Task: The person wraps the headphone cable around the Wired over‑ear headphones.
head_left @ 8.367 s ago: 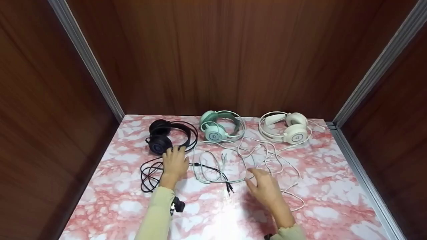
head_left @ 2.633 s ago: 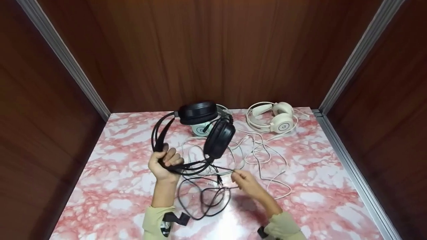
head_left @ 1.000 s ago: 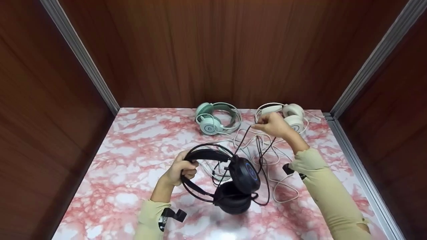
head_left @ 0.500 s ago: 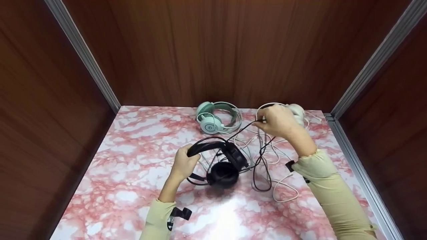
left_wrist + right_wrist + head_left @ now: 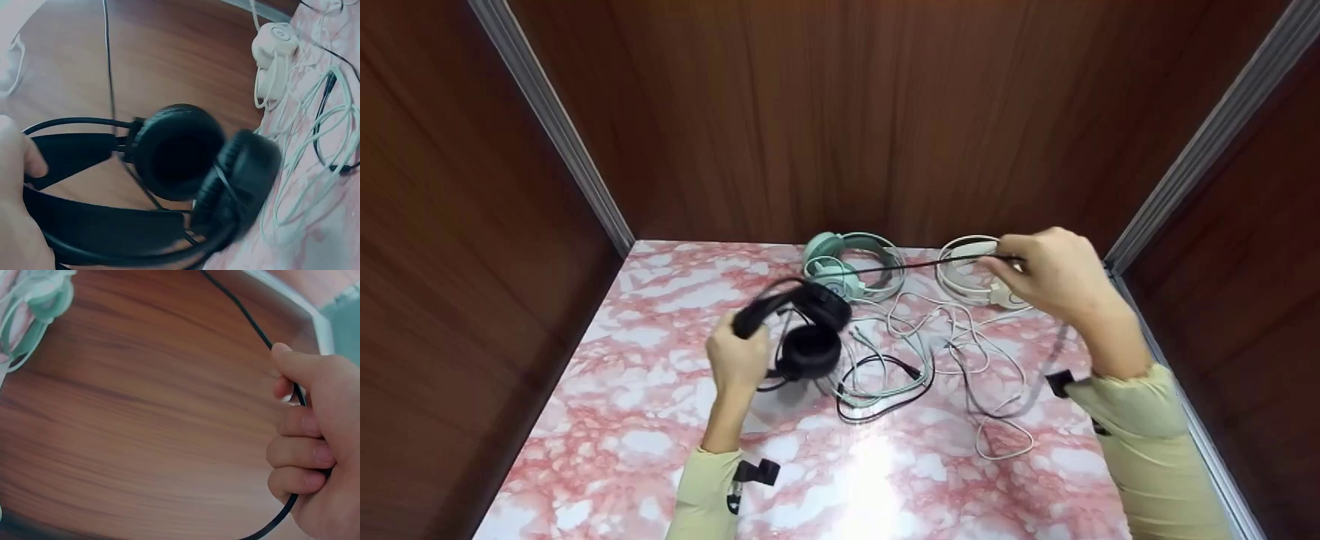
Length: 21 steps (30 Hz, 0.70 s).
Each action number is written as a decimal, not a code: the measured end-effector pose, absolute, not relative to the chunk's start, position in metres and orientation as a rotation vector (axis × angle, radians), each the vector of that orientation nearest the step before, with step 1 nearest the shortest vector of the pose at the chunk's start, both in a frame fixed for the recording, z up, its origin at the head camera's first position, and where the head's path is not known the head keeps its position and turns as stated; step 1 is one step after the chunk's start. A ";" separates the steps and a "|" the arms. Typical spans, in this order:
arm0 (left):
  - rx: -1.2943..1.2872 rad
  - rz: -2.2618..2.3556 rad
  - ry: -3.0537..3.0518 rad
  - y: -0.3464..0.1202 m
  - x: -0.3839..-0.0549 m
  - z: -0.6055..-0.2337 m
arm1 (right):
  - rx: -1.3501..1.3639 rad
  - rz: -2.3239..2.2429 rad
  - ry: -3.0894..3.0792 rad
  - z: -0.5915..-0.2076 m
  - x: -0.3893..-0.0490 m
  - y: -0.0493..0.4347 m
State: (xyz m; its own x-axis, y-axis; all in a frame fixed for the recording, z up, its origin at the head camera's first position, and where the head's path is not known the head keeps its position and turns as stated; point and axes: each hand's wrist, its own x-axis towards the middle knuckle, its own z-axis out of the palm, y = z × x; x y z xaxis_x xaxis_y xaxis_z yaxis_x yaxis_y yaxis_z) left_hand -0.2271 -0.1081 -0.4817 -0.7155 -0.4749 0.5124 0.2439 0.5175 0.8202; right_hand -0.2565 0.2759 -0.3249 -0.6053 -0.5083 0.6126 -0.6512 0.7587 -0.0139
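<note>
My left hand (image 5: 737, 356) grips the headband of a black headset (image 5: 814, 330), holding it raised over the left middle of the table. In the left wrist view both padded ear cups (image 5: 180, 152) hang away from the fingers. Up at the right, my right hand (image 5: 1054, 274) holds the headset's black cable (image 5: 915, 265), which runs taut between the two hands. The right wrist view shows the cable (image 5: 247, 315) passing under the thumb and through the curled fingers. A slack length drops below this hand, and a further loop (image 5: 877, 416) lies on the table.
A mint green headset (image 5: 840, 281) stands at the back middle, and a white headset (image 5: 960, 289) at the back right, partly behind my right hand. Their pale cables (image 5: 982, 352) tangle over the marbled table (image 5: 645, 442). Wooden walls (image 5: 840, 120) enclose the back and sides.
The black headset was lifted from the table's left. Over the last second my right hand drew the cable rightward, stretching it, while my left hand shifted left with the headset.
</note>
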 end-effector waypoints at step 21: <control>0.462 -2.229 -1.088 -0.089 -0.261 -0.466 | 1.080 1.024 -2.417 -0.436 -0.151 0.217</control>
